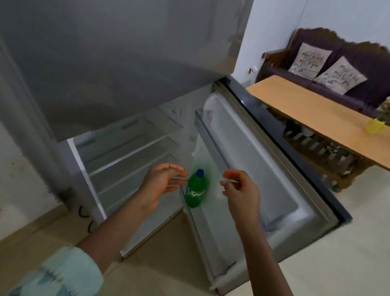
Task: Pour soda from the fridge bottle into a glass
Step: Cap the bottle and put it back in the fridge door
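A green soda bottle (195, 189) with a blue cap stands upright in the lower shelf of the open fridge door (256, 173). My left hand (161, 181) hovers just left of the bottle, fingers curled and apart, holding nothing. My right hand (239, 190) hangs to the right of the bottle, a short gap away, fingers loosely bent and empty. Neither hand touches the bottle. No glass is in view.
The grey fridge (98, 41) fills the upper left, its lower compartment open with bare shelves (138, 143). A wooden table (328, 118) with a yellow flower vase (375, 125) stands at the right, a dark sofa (356, 69) with cushions behind it. Pale tiled floor lies below.
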